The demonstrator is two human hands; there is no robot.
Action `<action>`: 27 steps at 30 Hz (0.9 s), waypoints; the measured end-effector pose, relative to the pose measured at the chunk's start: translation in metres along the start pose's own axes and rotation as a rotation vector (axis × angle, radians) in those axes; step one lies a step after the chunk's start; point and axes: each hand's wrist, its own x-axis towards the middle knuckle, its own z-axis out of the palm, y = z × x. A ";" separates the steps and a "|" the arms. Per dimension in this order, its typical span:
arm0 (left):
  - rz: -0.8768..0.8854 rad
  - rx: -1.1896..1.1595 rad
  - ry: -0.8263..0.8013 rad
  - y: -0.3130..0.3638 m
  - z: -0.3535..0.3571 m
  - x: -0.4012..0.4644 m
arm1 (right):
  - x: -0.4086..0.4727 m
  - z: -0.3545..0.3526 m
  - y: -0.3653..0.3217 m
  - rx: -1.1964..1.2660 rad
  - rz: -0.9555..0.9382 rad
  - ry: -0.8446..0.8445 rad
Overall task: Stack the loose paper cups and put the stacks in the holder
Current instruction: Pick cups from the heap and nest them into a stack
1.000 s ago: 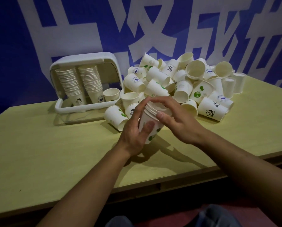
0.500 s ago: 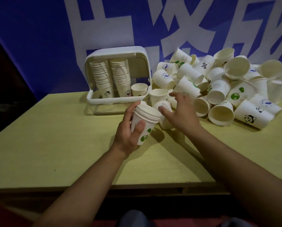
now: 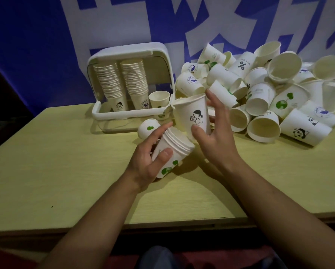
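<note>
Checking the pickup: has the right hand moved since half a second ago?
Yes. The right hand was down among the loose cups beside the holder; now it has drawn back from the pile, holding a cup above the left hand's stack.

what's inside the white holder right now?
The holder contains two tall stacks of nested cups side by side, and one short single cup to their right. The front rim hides the cup bottoms, so the holder floor isn't visible.
</note>
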 end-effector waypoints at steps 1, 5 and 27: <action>0.003 0.016 -0.003 0.000 0.000 0.000 | -0.002 0.001 -0.001 0.035 -0.020 -0.014; 0.028 0.091 -0.012 0.001 0.000 -0.001 | -0.005 0.001 -0.006 0.097 -0.065 -0.029; 0.206 0.048 0.417 -0.003 -0.015 0.008 | -0.007 0.020 0.008 -0.009 -0.103 -0.340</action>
